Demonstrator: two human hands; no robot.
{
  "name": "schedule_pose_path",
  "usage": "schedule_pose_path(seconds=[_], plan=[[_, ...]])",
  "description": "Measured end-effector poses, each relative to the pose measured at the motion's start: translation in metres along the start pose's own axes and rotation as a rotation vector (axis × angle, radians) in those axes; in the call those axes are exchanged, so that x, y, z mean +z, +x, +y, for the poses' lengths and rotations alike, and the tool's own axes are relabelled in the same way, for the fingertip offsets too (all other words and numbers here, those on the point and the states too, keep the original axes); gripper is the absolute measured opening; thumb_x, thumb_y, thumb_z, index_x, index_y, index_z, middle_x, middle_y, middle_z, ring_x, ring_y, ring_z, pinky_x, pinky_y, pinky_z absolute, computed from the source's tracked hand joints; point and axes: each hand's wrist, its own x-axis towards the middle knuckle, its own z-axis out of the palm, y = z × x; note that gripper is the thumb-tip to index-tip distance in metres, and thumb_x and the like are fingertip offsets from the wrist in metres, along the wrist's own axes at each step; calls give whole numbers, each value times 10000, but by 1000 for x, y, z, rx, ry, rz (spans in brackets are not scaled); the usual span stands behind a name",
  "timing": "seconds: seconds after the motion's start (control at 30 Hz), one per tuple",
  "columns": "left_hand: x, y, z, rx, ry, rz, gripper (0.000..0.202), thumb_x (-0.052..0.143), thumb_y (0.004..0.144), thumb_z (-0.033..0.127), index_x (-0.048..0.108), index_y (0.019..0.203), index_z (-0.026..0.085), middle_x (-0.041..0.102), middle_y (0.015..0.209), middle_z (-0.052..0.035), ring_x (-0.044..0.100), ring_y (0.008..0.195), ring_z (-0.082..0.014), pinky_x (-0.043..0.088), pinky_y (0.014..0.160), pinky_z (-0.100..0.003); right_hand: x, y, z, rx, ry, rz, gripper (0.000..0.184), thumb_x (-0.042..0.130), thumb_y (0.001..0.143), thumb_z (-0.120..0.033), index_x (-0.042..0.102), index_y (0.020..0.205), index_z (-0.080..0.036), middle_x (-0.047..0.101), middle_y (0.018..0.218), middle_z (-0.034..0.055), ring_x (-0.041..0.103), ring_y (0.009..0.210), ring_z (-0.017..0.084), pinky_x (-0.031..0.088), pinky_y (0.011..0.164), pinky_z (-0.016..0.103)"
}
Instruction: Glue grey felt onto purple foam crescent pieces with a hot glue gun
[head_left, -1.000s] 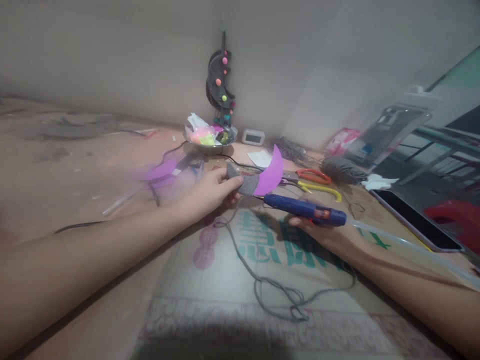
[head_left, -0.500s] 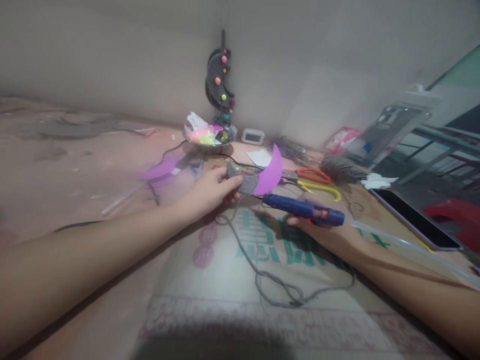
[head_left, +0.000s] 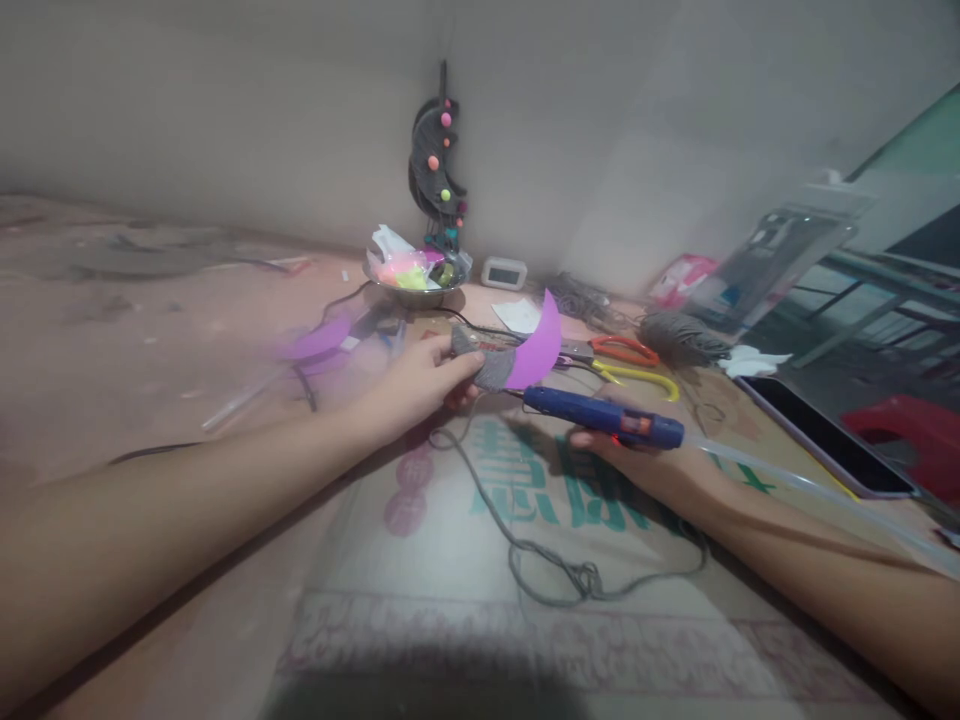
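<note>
My left hand pinches a purple crescent cutout by its end that is wrapped in grey yarn. The bare purple tip of the crescent points up and to the right. In my right hand is a blue hot glue gun with a small red light and a long clear glue stick out of its back. Its nozzle is close to the lower edge of the wrapped part; whether they touch I cannot tell. A loose strand of grey yarn runs from the crescent and loops over the printed cardboard.
Behind my hands lie scissors with orange and yellow handles, a grey yarn ball and a phone. A metal bowl and a small digital clock stand by the wall. A decorated grey crescent hangs above. More purple pieces lie left.
The view has shifted very slightly. Both hands, the crescent and the glue gun keep nearly the same places relative to each other.
</note>
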Motion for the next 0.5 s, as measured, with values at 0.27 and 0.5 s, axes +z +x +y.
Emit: schedule_pose_path(seconds=[0.27, 0.5], plan=[[0, 1, -2, -18, -31, 2, 162, 561, 849, 287, 550, 745, 163, 570, 570, 18, 482, 456, -62, 354, 430, -154, 2, 1, 6, 9, -57, 7, 299, 669, 709, -530, 539, 656, -266, 549, 563, -30, 520, 552, 182, 412, 512, 311], [-1, 0, -1, 2, -4, -17, 157, 561, 854, 280, 562, 757, 156, 563, 580, 18, 479, 473, -58, 357, 453, -153, 0, 0, 4, 10, -62, -10, 275, 671, 732, -486, 535, 664, -257, 587, 612, -5, 555, 597, 198, 461, 541, 337]])
